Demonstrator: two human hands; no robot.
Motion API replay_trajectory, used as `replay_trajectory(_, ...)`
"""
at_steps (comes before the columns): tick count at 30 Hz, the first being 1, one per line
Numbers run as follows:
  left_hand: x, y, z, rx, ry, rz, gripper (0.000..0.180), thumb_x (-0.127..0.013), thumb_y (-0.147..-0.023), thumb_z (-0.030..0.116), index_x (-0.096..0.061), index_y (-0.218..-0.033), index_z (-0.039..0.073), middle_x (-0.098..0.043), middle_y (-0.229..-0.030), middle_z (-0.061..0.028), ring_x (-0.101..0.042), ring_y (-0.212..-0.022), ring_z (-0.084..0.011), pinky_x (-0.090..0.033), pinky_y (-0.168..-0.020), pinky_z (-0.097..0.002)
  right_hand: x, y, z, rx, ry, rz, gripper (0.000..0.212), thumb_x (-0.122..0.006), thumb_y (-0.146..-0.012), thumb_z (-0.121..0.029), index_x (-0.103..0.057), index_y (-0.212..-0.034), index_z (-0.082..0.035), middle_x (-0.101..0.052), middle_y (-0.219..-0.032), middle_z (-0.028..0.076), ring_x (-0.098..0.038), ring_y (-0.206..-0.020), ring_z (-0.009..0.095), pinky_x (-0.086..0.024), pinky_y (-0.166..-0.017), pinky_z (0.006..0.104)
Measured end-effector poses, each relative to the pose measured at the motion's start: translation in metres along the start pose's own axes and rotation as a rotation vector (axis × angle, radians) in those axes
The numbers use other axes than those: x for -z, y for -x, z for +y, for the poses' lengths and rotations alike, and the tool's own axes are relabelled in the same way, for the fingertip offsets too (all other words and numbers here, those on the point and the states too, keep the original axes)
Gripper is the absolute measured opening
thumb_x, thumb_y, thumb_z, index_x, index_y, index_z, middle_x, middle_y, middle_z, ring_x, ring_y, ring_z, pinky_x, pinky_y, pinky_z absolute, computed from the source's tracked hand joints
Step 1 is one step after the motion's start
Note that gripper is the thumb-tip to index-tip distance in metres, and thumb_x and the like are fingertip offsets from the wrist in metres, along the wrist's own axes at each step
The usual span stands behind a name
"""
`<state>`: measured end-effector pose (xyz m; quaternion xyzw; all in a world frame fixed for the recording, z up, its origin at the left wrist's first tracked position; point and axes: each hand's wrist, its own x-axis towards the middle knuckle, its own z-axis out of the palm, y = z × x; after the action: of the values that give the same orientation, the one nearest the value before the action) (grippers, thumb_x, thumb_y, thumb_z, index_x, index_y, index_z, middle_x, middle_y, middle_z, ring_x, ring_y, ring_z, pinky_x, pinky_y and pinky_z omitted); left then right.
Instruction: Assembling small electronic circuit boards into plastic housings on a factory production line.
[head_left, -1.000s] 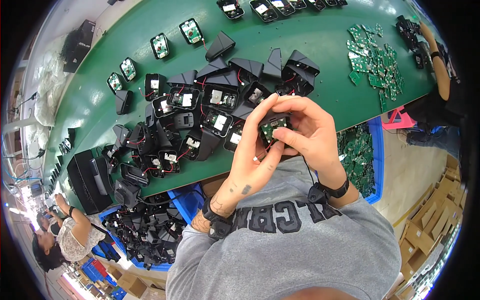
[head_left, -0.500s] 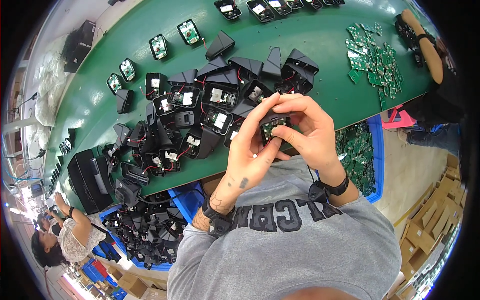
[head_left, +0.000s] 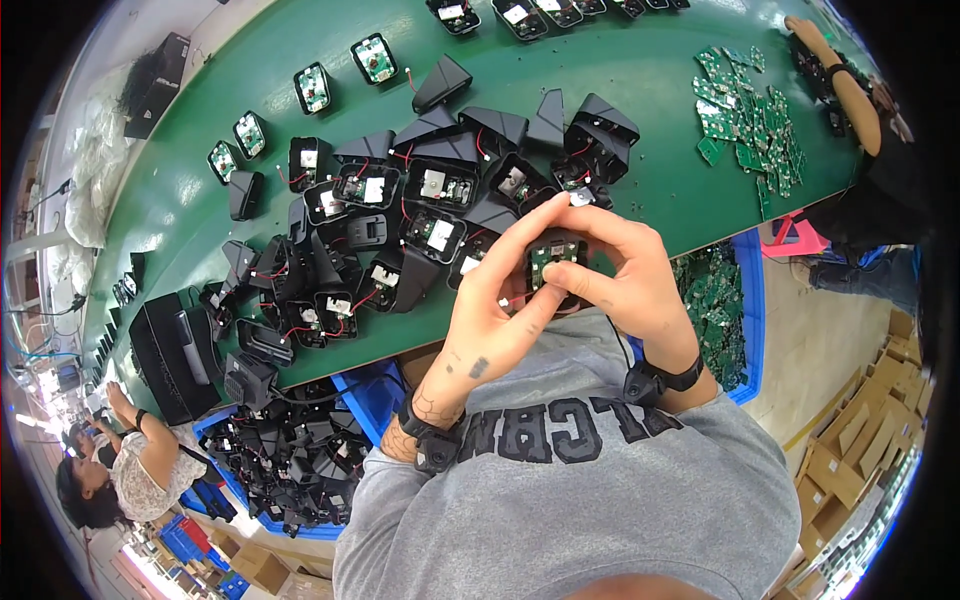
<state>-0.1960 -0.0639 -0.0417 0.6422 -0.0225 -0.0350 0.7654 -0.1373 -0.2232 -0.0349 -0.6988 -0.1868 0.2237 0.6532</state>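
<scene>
Between my two hands, above the near edge of the green table [head_left: 655, 120], is a small black plastic housing [head_left: 541, 252] with a green circuit board inside. My left hand [head_left: 510, 285] curls around its left side, the thumb at the board's lower edge. My right hand [head_left: 625, 275] wraps the other side, its thumb pressing on the board. Both sets of fingers hide much of the housing's outside. A red wire with a white connector [head_left: 504, 302] sticks out by my left thumb. Just beyond my fingertips lie open black housings [head_left: 520, 182] with red wires.
Black housings [head_left: 437, 185] are heaped left of my hands. Housings with green boards [head_left: 374, 60] stand in a far row. Loose circuit boards [head_left: 745, 115] lie right. Blue bins [head_left: 752, 310] flank me below the table. A co-worker's arm [head_left: 850, 95] reaches in at far right; another person [head_left: 150, 470] sits left.
The housing has tilted in my hands, so its board faces up more. My right fingers have spread wider over its far side. The right co-worker's arm has moved a little.
</scene>
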Motion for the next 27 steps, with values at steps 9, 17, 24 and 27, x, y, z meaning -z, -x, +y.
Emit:
replay_trajectory(9, 0.001, 0.002, -0.005, 0.041, 0.083, 0.022, 0.051, -0.058, -0.089, -0.002, -0.046, -0.137, 0.007, -0.054, -0.126, -0.0071, -0.057, -0.108, -0.0134, -0.052, -0.085, -0.0262, -0.004, -0.003, 0.005, 0.011, 0.076, -0.002, 0.041, -0.073, -0.079, -0.005, -0.058, -0.116, 0.005, -0.064, -0.105, 0.008, -0.06, -0.098, 0.014, -0.048, -0.087, 0.0289)
replay_trajectory(17, 0.001, 0.0, -0.006, -0.044, 0.077, 0.072, 0.055, -0.056, -0.09, -0.003, -0.039, -0.141, 0.005, -0.05, -0.129, -0.0086, -0.055, -0.112, -0.016, -0.05, -0.091, -0.0282, -0.006, -0.009, 0.002, 0.08, 0.155, 0.075, 0.039, -0.074, -0.076, -0.006, -0.063, -0.113, 0.001, -0.066, -0.106, 0.01, -0.061, -0.1, 0.017, -0.047, -0.088, 0.0305)
replay_trajectory(24, 0.011, -0.004, 0.0, 0.042, 0.267, -0.02, 0.094, -0.063, -0.081, -0.009, -0.007, -0.154, 0.015, -0.036, -0.143, -0.0127, -0.05, -0.119, -0.0194, -0.051, -0.091, -0.0305, -0.011, -0.011, 0.004, 0.761, 0.52, 0.188, 0.029, -0.076, -0.063, -0.004, -0.07, -0.092, -0.004, -0.067, -0.093, 0.008, -0.062, -0.089, 0.028, -0.05, -0.078, 0.0384)
replay_trajectory(27, 0.008, -0.006, 0.001, 0.039, 0.27, 0.043, 0.094, -0.064, -0.08, -0.008, -0.01, -0.153, 0.014, -0.037, -0.14, -0.0121, -0.051, -0.117, -0.0192, -0.05, -0.092, -0.0309, -0.014, -0.013, 0.018, 0.72, 0.423, 0.2, 0.026, -0.074, -0.065, -0.001, -0.07, -0.091, -0.004, -0.067, -0.089, 0.007, -0.062, -0.087, 0.027, -0.049, -0.077, 0.0371)
